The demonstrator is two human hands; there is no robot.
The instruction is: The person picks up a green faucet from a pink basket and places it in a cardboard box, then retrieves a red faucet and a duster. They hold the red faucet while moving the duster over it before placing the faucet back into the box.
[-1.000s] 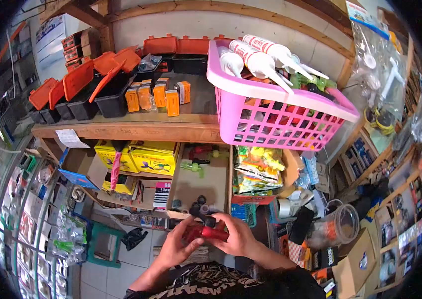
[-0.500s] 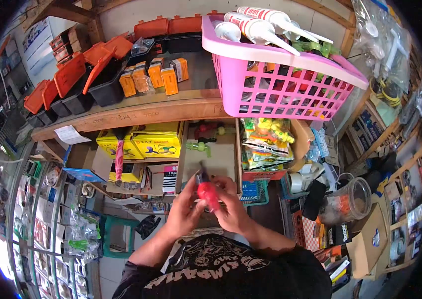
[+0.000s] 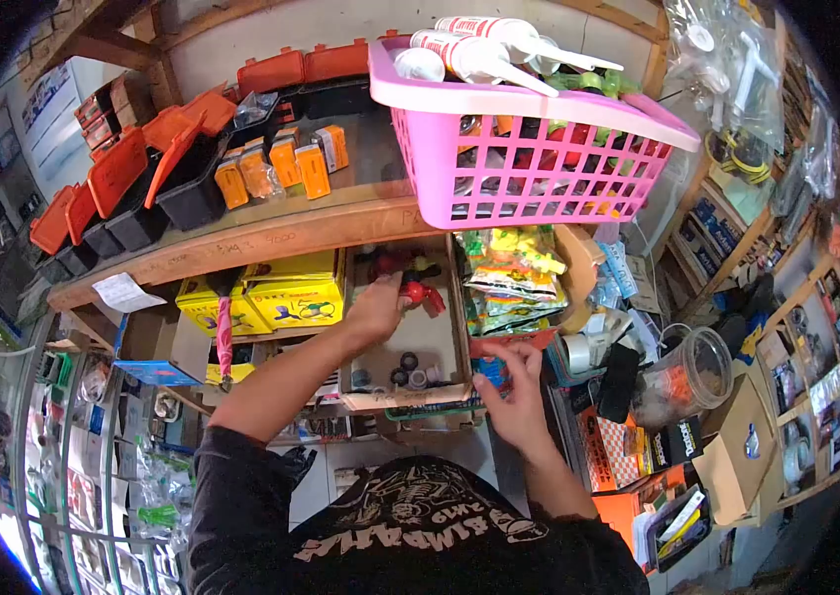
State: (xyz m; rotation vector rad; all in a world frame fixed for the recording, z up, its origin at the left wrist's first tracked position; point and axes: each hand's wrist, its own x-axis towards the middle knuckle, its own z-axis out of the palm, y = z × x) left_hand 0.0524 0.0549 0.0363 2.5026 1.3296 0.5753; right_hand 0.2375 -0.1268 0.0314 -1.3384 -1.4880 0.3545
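Observation:
My left hand [image 3: 376, 309] reaches into the back of an open cardboard tray [image 3: 440, 347], its fingers closed at a red item [image 3: 420, 293]. Dark red and black pieces lie behind those fingers at the tray's back. Several small black round parts [image 3: 406, 369] lie near the tray's front edge. My right hand [image 3: 517, 397] is just right of the tray's front corner, fingers apart and holding nothing. Beside the tray are plastic packets of yellow-green items [image 3: 514, 278] on the right and yellow boxes [image 3: 291, 293] on the left.
A pink basket [image 3: 539, 164] with white-nozzled tubes stands on the wooden shelf [image 3: 231, 238] above the tray. Black bins with orange lids [image 3: 117, 169] and small orange boxes [image 3: 313, 171] share that shelf. At the right are a clear plastic jar [image 3: 687, 377] and an open carton [image 3: 737, 466].
My hands have moved apart. The left went forward into the tray with the red item, and the right moved right and opened. The view has shifted, and the tray's front black parts now show.

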